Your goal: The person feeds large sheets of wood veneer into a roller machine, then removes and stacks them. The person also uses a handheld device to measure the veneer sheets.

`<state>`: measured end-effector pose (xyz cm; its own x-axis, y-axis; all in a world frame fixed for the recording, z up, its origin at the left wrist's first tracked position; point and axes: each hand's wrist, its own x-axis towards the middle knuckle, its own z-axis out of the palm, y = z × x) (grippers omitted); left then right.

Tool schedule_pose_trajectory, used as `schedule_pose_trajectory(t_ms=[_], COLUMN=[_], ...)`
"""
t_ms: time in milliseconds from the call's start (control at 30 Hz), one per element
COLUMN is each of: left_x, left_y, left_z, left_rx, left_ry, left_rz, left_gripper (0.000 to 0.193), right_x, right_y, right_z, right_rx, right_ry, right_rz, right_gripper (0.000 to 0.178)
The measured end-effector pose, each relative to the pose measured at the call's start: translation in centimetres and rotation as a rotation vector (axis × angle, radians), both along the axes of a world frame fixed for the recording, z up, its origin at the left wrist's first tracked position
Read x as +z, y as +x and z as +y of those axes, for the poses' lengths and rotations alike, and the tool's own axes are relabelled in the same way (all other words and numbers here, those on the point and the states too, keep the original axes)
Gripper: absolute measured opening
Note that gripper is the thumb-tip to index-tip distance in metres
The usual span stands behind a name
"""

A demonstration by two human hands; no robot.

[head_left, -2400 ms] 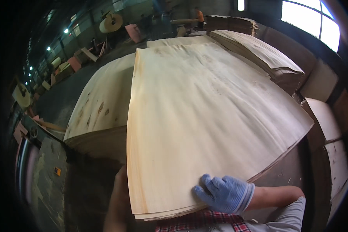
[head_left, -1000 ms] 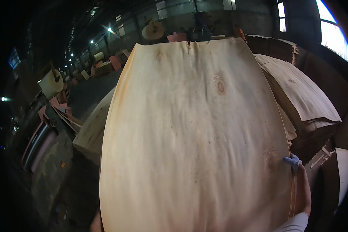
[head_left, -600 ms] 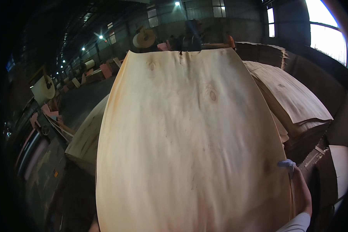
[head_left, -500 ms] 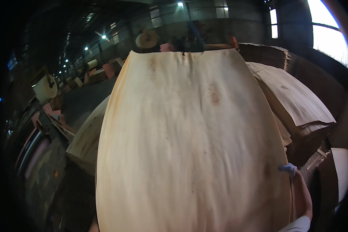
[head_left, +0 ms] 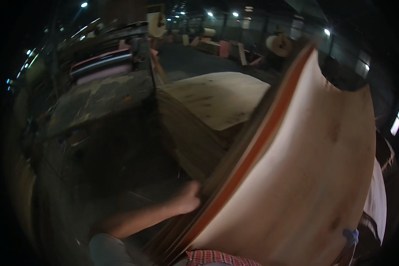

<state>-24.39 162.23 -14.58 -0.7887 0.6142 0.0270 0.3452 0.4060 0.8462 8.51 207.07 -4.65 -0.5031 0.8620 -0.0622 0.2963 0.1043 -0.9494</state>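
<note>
A tall stack of pale wood veneer sheets (head_left: 292,177) fills the right side in front of me, slanting up and away. Its orange-brown edge (head_left: 252,164) faces left, with the edges of several sheets beside it. My left hand (head_left: 188,199), bare and a little blurred, is closed at the left edge of these sheets, its fingertips hidden. At the lower right my right hand (head_left: 351,237), in a blue glove, is closed round the opposite edge of the sheets. The top sheet shows a few darker knots and a curved far edge.
Another veneer pile (head_left: 221,95) lies beyond my left arm. A machine with a dark roller (head_left: 102,62) stands far left, beside a worn grey surface (head_left: 97,99). Large pale rolls (head_left: 156,24) are at the back. More veneer (head_left: 376,199) hangs at the right.
My view has swung left, so the sheets now appear at the right and tilted, with their left edge showing. My left hand and forearm have come into view.
</note>
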Motion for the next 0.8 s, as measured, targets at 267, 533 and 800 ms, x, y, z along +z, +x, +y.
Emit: schedule_pose_trajectory(t_ms=[267, 533, 800], left_x=[2.1, -0.5, 0.6], left_y=[2.6, 3.8, 4.9], left_z=[-11.8, -28.3, -40.6], left_rx=[-0.072, 0.092, 0.31], left_ry=[0.155, 0.285, 0.491], left_rz=[0.068, 0.09, -0.037], left_gripper=[0.019, 0.024, 0.026], right_x=[-2.1, -2.9, -3.4], right_y=[0.1, -3.5, -17.6], right_z=[-9.0, -19.1, -26.2], right_rx=[-0.092, -0.028, 0.231], right_ry=[0.048, 0.112, 0.147], right_rz=[0.024, 0.07, 0.134], right_gripper=[0.044, 0.044, 0.043])
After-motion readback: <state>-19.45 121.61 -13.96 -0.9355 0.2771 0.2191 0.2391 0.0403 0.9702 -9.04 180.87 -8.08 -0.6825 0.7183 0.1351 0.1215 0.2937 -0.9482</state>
